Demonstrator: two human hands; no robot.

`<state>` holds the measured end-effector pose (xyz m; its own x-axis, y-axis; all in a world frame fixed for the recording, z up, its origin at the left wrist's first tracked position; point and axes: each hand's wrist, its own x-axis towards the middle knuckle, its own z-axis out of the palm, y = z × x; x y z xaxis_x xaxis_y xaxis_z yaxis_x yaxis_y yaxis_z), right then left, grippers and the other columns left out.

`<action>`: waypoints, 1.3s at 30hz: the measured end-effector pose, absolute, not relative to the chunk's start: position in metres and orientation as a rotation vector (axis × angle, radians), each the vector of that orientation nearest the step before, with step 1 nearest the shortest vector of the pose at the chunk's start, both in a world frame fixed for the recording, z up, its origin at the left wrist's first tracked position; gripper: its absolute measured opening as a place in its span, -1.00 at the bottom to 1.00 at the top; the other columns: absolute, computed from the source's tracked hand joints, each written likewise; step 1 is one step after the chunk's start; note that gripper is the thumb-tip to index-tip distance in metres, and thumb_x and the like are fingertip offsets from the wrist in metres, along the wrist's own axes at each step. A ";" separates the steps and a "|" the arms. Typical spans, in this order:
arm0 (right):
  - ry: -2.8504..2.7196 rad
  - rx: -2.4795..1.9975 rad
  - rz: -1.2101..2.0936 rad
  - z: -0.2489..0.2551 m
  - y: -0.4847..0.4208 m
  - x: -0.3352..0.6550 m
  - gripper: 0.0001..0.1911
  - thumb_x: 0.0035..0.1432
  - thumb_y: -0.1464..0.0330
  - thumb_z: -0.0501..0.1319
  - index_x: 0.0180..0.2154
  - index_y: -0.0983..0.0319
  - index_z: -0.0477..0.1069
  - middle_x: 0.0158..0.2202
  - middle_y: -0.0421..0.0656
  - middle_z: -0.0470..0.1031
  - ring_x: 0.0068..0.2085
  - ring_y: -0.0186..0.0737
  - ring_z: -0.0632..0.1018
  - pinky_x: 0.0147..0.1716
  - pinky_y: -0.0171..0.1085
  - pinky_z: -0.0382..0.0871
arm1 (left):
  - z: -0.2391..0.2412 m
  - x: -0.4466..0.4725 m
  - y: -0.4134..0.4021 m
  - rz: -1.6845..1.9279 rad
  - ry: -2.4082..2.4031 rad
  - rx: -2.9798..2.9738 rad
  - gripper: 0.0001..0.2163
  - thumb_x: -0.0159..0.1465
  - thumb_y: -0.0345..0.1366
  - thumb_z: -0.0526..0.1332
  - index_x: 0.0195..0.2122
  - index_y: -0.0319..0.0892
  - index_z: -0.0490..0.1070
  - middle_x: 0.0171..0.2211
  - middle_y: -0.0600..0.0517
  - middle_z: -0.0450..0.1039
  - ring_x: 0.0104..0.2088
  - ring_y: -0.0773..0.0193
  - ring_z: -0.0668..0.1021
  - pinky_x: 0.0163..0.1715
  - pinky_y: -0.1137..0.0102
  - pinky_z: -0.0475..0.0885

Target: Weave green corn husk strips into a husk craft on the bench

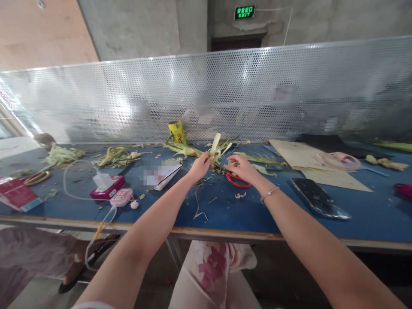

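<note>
Blue table (180,214), back from its edge (225,235): left hand (202,165) pinches husk (215,146), right hand (243,168) grips scissors (237,183)

Both bare forearms come in from the bottom edge and converge on frame centre, elbows out of view. Left hand (201,165): just left of centre, wrist straight, thumb and fingers (209,159) pinched together at the tips, aimed up-right. Right hand (243,168): just right of centre, palm down, knuckles up, wrist slightly bent, fingers curled in toward the left hand. Hands near each other, tips not touching.
</note>
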<state>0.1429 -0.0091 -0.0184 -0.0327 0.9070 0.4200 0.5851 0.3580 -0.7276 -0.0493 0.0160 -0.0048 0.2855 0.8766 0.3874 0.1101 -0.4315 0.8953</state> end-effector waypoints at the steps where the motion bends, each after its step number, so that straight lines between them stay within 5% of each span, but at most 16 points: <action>1: -1.687 -1.196 0.555 -0.018 -0.010 0.140 -0.63 -0.03 0.17 0.25 -0.20 0.24 0.37 -0.21 -0.06 0.44 -0.23 -0.19 0.49 -0.22 -0.18 0.39 | -0.006 -0.049 0.015 1.216 0.894 1.798 -0.93 0.14 -0.34 0.26 -0.38 -0.17 0.37 -0.62 0.15 0.36 -0.61 0.42 0.33 -0.50 0.50 0.21; 15: -1.430 -0.939 0.702 -0.010 -0.016 0.135 -0.76 -0.04 0.17 0.25 -0.43 0.19 0.33 -0.44 -0.18 0.46 -0.35 -0.23 0.50 -0.32 -0.21 0.41 | -0.007 -0.042 0.013 1.184 0.645 1.636 -0.67 0.03 -0.46 0.22 -0.23 -0.14 0.12 -0.46 0.16 0.45 -0.53 0.45 0.43 -0.45 0.48 0.29; 23: -1.420 -0.863 0.753 -0.012 -0.012 0.132 -0.65 -0.12 0.19 0.30 -0.27 0.17 0.29 -0.22 -0.16 0.44 -0.31 -0.29 0.47 -0.37 -0.27 0.41 | -0.003 -0.040 0.005 1.128 0.645 1.643 -0.71 0.07 -0.43 0.23 -0.23 -0.14 0.15 -0.38 0.12 0.47 -0.55 0.47 0.43 -0.42 0.44 0.32; 29: -1.470 -0.932 0.579 -0.010 -0.018 0.133 -0.75 -0.02 0.17 0.25 -0.37 0.19 0.34 -0.38 -0.16 0.45 -0.33 -0.21 0.47 -0.32 -0.19 0.40 | -0.004 -0.038 0.004 1.087 0.598 1.630 -0.72 0.10 -0.42 0.22 -0.22 -0.12 0.15 -0.43 0.14 0.45 -0.54 0.45 0.42 -0.38 0.43 0.32; 39: -1.868 -0.747 0.046 -0.003 -0.038 0.126 -0.87 0.10 0.27 0.21 -0.45 0.16 0.40 -0.27 -0.10 0.40 -0.22 -0.17 0.46 -0.23 -0.13 0.40 | -0.005 -0.037 0.002 1.171 0.655 1.718 -0.72 0.11 -0.44 0.14 -0.23 -0.10 0.03 -0.56 0.25 0.30 -0.63 0.48 0.35 -0.54 0.49 0.18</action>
